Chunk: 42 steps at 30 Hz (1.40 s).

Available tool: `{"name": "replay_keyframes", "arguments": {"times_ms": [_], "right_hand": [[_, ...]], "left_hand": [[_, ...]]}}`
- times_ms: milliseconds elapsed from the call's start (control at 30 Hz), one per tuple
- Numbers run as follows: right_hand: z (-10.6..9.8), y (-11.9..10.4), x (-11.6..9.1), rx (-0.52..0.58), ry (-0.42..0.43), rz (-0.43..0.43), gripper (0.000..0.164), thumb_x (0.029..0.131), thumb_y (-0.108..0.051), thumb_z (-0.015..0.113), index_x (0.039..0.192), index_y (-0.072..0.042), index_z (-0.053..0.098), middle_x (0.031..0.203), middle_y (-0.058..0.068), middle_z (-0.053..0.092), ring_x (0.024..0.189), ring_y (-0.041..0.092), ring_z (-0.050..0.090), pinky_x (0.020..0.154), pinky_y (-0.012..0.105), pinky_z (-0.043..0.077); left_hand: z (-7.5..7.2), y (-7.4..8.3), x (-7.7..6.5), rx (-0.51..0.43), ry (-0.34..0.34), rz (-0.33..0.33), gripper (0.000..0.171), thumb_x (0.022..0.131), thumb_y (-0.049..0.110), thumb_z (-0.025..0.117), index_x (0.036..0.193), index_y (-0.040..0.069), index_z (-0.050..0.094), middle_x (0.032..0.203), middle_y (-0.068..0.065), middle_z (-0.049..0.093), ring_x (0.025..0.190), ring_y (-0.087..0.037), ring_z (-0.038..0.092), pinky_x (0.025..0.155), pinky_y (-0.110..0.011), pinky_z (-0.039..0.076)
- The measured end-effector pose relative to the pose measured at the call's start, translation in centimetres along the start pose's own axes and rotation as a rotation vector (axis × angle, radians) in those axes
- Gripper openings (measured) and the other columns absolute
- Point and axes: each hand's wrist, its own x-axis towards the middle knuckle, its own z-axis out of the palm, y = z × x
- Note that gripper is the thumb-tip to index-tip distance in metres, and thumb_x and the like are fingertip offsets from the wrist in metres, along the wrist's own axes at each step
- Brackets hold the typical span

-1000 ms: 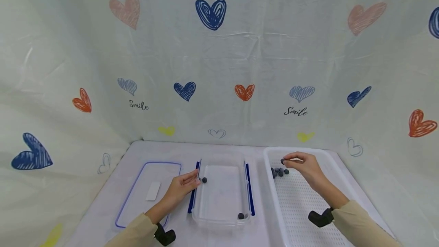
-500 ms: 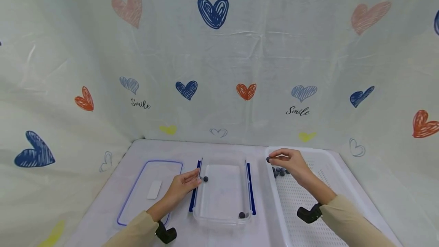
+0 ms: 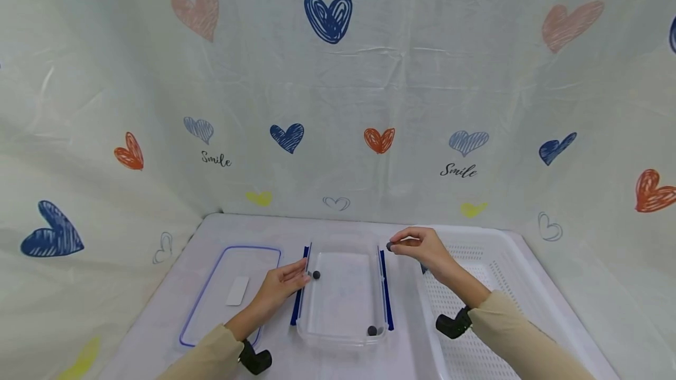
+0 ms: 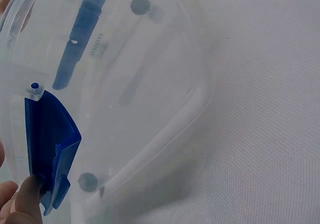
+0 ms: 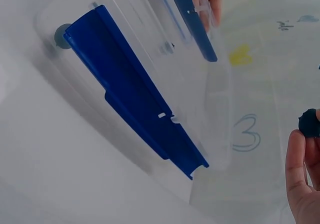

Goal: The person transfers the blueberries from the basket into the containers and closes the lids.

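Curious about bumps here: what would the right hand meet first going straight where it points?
Probably the box, at its right side, though the right hand may pass above it.

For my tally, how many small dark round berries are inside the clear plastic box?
2: one berry by the left wall of the box, near the left hand; a second berry in the near right corner. None seems hidden.

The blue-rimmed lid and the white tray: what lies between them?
In the head view, the clear box stands between them, two dark balls inside. The left hand touches its left side; the right hand pinches another dark ball.
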Motion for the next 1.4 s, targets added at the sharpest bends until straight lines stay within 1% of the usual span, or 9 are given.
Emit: {"name": "replay_keyframes", "arguments": {"times_ms": [100, 400, 600, 667, 900, 933, 1033, 1167, 1400], "right_hand": [[0.4, -0.2, 0.2, 0.009, -0.014, 0.003, 0.027, 0.075, -0.015, 0.076, 0.096, 0.0, 0.068, 0.095, 0.011, 0.067, 0.084, 0.021, 0.065, 0.083, 0.035, 0.052], [1.5, -0.4, 0.4, 0.004, -0.075, -0.031, 0.026, 0.078, -0.014, 0.074, 0.097, 0.002, 0.067, 0.096, 0.013, 0.067, 0.085, 0.02, 0.065, 0.081, 0.033, 0.052], [2.2, -0.4, 0.5, 0.0, -0.11, -0.027, 0.025, 0.078, -0.016, 0.074, 0.096, 0.0, 0.067, 0.096, 0.011, 0.066, 0.085, 0.02, 0.065, 0.082, 0.035, 0.052], [2.6, -0.8, 0.3, -0.001, -0.126, -0.031, 0.024, 0.079, -0.014, 0.073, 0.097, 0.001, 0.067, 0.097, 0.013, 0.065, 0.085, 0.022, 0.065, 0.081, 0.035, 0.052], [3.6, -0.2, 0.6, 0.007, -0.168, -0.044, 0.023, 0.079, -0.011, 0.073, 0.096, 0.003, 0.067, 0.096, 0.014, 0.065, 0.084, 0.022, 0.065, 0.078, 0.033, 0.053], [3.8, -0.2, 0.6, 0.009, -0.173, -0.044, 0.023, 0.078, -0.011, 0.073, 0.096, 0.003, 0.067, 0.095, 0.013, 0.065, 0.083, 0.021, 0.065, 0.078, 0.032, 0.053], [4.4, -0.9, 0.4, 0.021, -0.196, -0.051, 0.022, 0.079, -0.005, 0.071, 0.097, 0.008, 0.065, 0.095, 0.019, 0.065, 0.084, 0.025, 0.065, 0.077, 0.032, 0.053], [5.0, -1.9, -0.1, 0.02, -0.228, -0.051, 0.022, 0.08, -0.001, 0.068, 0.097, 0.011, 0.063, 0.097, 0.024, 0.063, 0.086, 0.028, 0.065, 0.075, 0.031, 0.054], [5.8, -2.5, -0.6, -0.031, -0.255, -0.039, 0.021, 0.081, -0.003, 0.068, 0.097, 0.009, 0.064, 0.098, 0.022, 0.064, 0.086, 0.028, 0.065, 0.074, 0.03, 0.052]], "left_hand": [[0.0, 0.0, 0.0, -0.007, 0.0, 0.001, 0.056, 0.083, 0.011, 0.069, 0.13, -0.006, 0.046, 0.133, -0.021, 0.045, 0.122, -0.029, 0.044, 0.089, -0.024, 0.046], [0.0, -0.3, 0.1, -0.019, 0.003, -0.003, 0.056, 0.082, 0.01, 0.069, 0.13, -0.007, 0.046, 0.132, -0.021, 0.046, 0.122, -0.031, 0.044, 0.089, -0.024, 0.046], [0.0, -0.3, 0.0, -0.017, 0.002, -0.004, 0.056, 0.082, 0.011, 0.069, 0.13, -0.008, 0.045, 0.133, -0.021, 0.045, 0.122, -0.032, 0.044, 0.089, -0.023, 0.046], [0.0, -0.2, 0.0, -0.016, 0.002, -0.004, 0.056, 0.082, 0.011, 0.069, 0.13, -0.008, 0.045, 0.133, -0.022, 0.045, 0.122, -0.032, 0.044, 0.089, -0.024, 0.046], [0.1, -0.2, 0.0, -0.02, 0.004, -0.001, 0.056, 0.082, 0.01, 0.069, 0.13, -0.008, 0.046, 0.133, -0.021, 0.045, 0.121, -0.031, 0.044, 0.089, -0.023, 0.046], [0.1, -0.1, 0.0, -0.016, 0.0, 0.007, 0.056, 0.083, 0.01, 0.068, 0.13, -0.009, 0.045, 0.133, -0.022, 0.045, 0.121, -0.032, 0.044, 0.089, -0.023, 0.046], [0.1, 0.0, 0.0, -0.01, -0.003, 0.009, 0.056, 0.083, 0.01, 0.068, 0.13, -0.009, 0.044, 0.133, -0.022, 0.044, 0.122, -0.032, 0.043, 0.089, -0.023, 0.045], [0.2, 0.2, -0.1, -0.001, -0.001, -0.004, 0.056, 0.083, 0.012, 0.068, 0.131, -0.006, 0.045, 0.135, -0.019, 0.044, 0.122, -0.029, 0.043, 0.09, -0.023, 0.045], [0.2, 0.1, 0.0, -0.003, 0.013, -0.014, 0.056, 0.083, 0.012, 0.069, 0.131, -0.005, 0.046, 0.135, -0.018, 0.045, 0.122, -0.027, 0.045, 0.09, -0.023, 0.045]]}}
